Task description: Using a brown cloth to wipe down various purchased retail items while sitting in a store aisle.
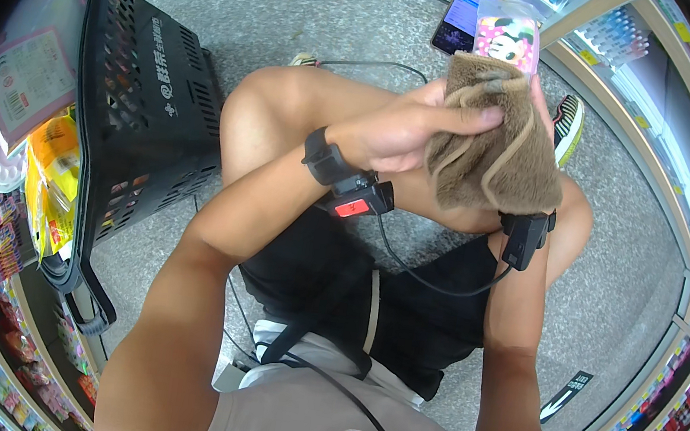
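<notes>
My left hand (pixel 404 127) is closed on a folded brown fleecy cloth (pixel 502 149), its thumb pressed on top. From under the cloth's far edge sticks out a pink polka-dot pack (pixel 507 43) with a cartoon mouse face and a clear, shiny top. My right hand (pixel 542 111) is mostly hidden behind the cloth. Its visible fingers lie along the right side of the pack and seem to grip it. Cloth and pack are held together above my crossed legs.
A black shopping basket (pixel 152 94) stands at the left, with yellow packets (pixel 55 169) and a pink-edged package (pixel 27 82) beyond its rim. A phone (pixel 462 17) lies on the floor ahead. Stocked shelves (pixel 670 128) curve round the right. Cables (pixel 432 284) link my wrist-worn devices.
</notes>
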Demonstrator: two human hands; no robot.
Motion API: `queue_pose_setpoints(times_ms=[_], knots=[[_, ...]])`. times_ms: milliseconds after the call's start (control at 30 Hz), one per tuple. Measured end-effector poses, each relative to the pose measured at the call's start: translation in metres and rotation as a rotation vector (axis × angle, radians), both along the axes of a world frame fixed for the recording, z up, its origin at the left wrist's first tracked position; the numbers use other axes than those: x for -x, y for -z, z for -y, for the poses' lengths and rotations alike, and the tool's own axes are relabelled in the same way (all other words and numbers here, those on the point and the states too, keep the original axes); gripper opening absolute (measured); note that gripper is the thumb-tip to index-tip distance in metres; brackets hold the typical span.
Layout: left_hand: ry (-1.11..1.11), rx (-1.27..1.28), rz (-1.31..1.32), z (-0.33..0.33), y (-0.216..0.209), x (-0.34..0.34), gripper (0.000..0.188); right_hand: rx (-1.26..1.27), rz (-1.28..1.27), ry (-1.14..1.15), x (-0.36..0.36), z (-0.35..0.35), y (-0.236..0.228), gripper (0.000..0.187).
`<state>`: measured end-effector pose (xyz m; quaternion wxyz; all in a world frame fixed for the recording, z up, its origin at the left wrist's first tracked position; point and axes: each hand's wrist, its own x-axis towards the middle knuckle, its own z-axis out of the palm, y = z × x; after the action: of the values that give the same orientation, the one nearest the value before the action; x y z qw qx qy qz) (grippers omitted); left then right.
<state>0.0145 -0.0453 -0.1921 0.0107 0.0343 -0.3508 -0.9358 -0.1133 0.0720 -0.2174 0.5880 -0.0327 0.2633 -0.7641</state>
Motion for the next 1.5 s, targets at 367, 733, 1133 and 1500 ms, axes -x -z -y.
queue_pose_setpoints(times_ms=[367,733,1133,1500], knots=[[-0.566,0.048,-0.055,0.054,0.002,0.002,0.037,0.042,-0.043,-0.081,0.009,0.001,0.014,0.050],[0.086,0.032,0.002,-0.002,-0.002,-0.002,0.056,0.037,0.027,-0.020,0.008,0.000,0.008,0.057],[-0.581,-0.063,-0.112,0.049,-0.013,0.000,0.041,-0.031,-0.048,-0.046,0.000,0.003,0.005,0.052],[0.040,0.026,-0.017,0.002,0.003,-0.003,0.056,0.000,-0.132,0.103,0.003,-0.007,0.009,0.050]])
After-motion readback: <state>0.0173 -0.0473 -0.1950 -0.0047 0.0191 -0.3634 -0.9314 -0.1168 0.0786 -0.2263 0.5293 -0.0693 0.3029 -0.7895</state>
